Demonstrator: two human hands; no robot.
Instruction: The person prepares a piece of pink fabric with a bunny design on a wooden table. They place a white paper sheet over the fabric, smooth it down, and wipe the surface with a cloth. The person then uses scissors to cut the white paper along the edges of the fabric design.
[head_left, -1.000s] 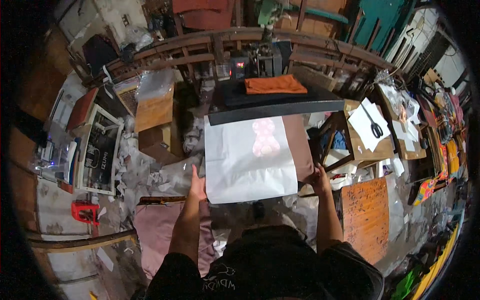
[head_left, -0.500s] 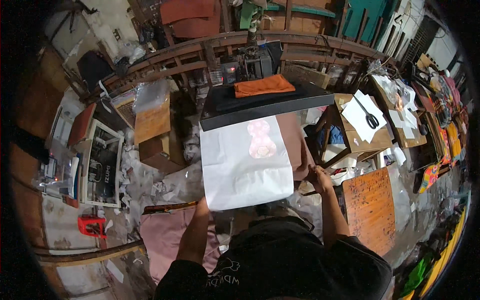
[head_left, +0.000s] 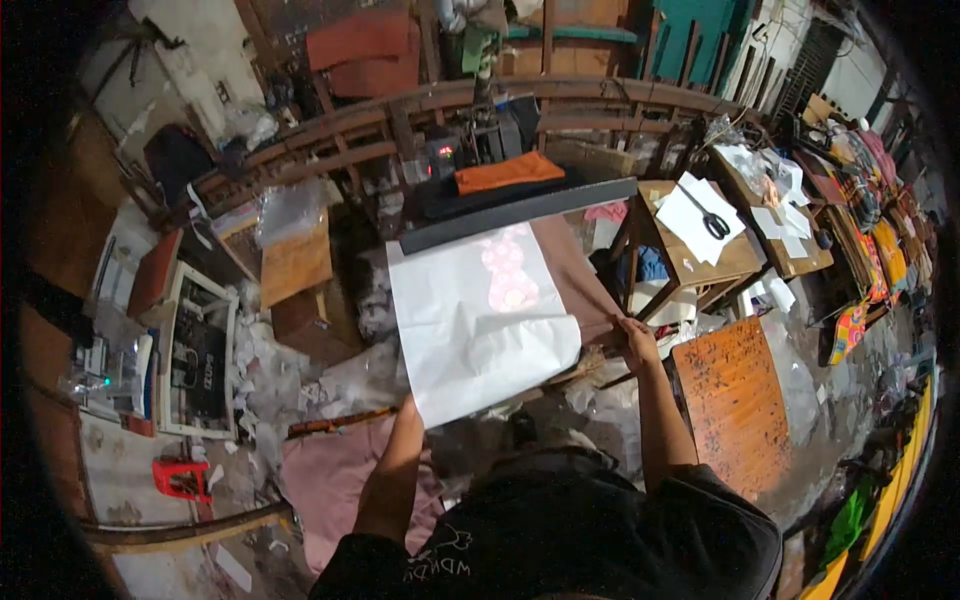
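A white sheet (head_left: 460,350) lies over brown fabric (head_left: 575,280), with a pink patterned shape (head_left: 512,280) showing near its top. Their upper edge meets the black slab of a press (head_left: 510,210), which carries a folded orange cloth (head_left: 508,172). My left hand (head_left: 408,418) is at the sheet's lower-left corner, its fingers hidden beneath it. My right hand (head_left: 637,338) is closed on the lower-right corner of the brown fabric. The sheet's lower-right edge is creased and slightly curled.
A stool (head_left: 700,265) with papers and black scissors (head_left: 712,222) stands right of the press. A wooden board (head_left: 730,400) is at lower right, pink fabric (head_left: 330,480) at lower left. A screen frame (head_left: 176,350) and red stool (head_left: 168,478) are at left; scraps litter the floor.
The sheet and fabric have turned, the right side higher and the left corner lower. My right hand has moved up, and my left hand's fingers have slipped out of sight beneath the sheet.
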